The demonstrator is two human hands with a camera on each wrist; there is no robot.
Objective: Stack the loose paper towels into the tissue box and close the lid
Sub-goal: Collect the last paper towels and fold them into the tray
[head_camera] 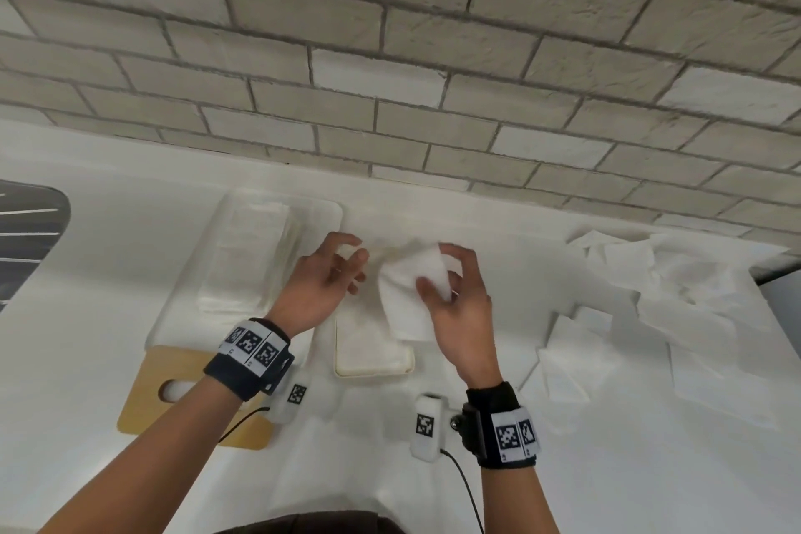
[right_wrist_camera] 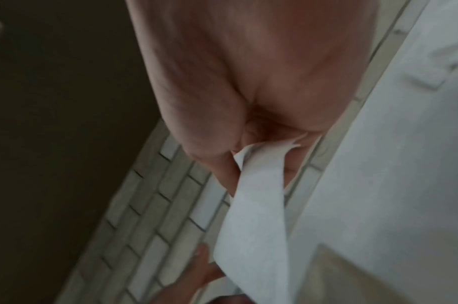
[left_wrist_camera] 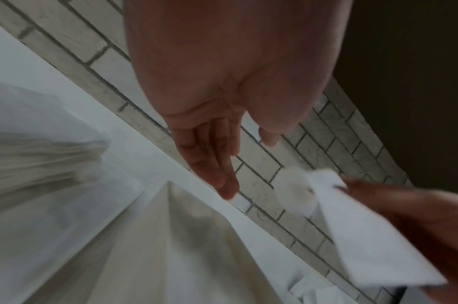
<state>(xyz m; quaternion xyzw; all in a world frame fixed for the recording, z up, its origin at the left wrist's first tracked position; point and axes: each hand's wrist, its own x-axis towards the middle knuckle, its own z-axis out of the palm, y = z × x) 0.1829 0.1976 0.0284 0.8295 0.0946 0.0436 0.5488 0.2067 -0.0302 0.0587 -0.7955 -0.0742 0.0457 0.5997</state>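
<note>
Paper towel [head_camera: 414, 286] pinched between thumb and curled fingers of the right hand [head_camera: 455, 299], hanging above the table [head_camera: 607, 468]. Left hand [head_camera: 323, 282] just beside it, fingers loose, holding nothing. Open tissue box [head_camera: 242, 260] left of both hands.

Counter [head_camera: 130, 273]: runs back to the wall [head_camera: 433, 56].
Box [head_camera: 190, 286]: left of centre on the counter, open, a stack of towels [head_camera: 247, 256] inside.
Lid [head_camera: 151, 399]: on the counter just before the box, partly under the left forearm.
Tray [head_camera: 372, 364]: right of the box, before the hands.
Left hand [head_camera: 320, 286]: above the gap between box and tray.
Right hand [head_camera: 455, 299]: beside the left hand, above the tray's far end, with one towel [head_camera: 411, 286] in it.
Loose towels [head_camera: 650, 317]: scattered overlapping on the counter, far right.
</note>
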